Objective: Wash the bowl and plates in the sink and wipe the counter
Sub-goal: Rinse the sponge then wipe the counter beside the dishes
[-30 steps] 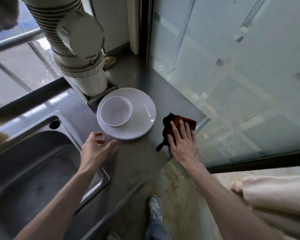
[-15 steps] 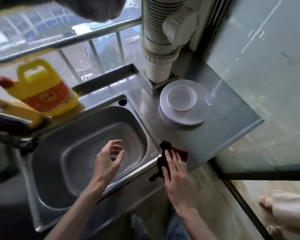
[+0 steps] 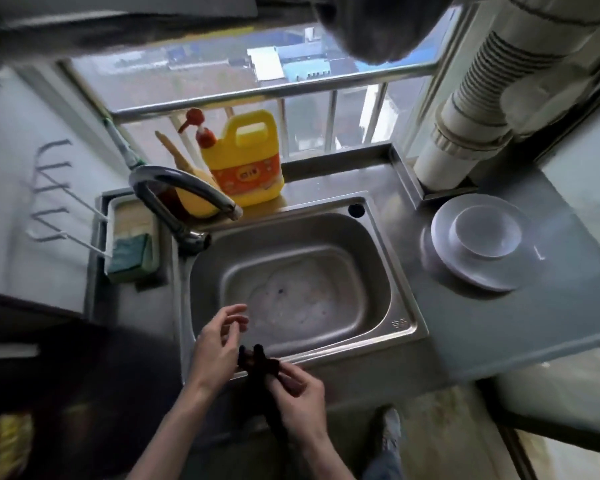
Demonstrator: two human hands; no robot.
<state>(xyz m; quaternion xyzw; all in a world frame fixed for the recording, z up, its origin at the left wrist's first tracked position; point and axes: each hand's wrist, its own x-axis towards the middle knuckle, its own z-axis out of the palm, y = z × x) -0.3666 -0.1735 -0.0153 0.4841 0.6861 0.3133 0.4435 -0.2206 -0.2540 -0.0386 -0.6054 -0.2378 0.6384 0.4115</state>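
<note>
Nearest the camera, over the front rim of the sink [image 3: 404, 323], the right hand [image 3: 298, 400] now pinches the dark red cloth [image 3: 257, 362] between thumb and fingers, its grip clenched on the bunched fabric, with a tail of it hanging below. Half a second ago that hand lay flat on the cloth, pressing it to the tabletop [image 3: 482, 327] by the sink's corner, so the cloth has been lifted off the surface. The left hand [image 3: 219, 348] has drawn back from above the basin to just beside the cloth. Its grip is released, fingers loosely curled round nothing, and whether it touches the fabric I cannot tell.

Further off, the basin is bare and the faucet [image 3: 187, 188] shows no running water. On the tabletop to the right, the bowl [image 3: 487, 233] sits on the stacked plates [image 3: 471, 271], where it was before. At the back stand a yellow detergent jug [image 3: 246, 164] and a green sponge [image 3: 129, 254].

Judging from this, wiping has paused or ended, and the cloth looks headed for a rinse or wring.
</note>
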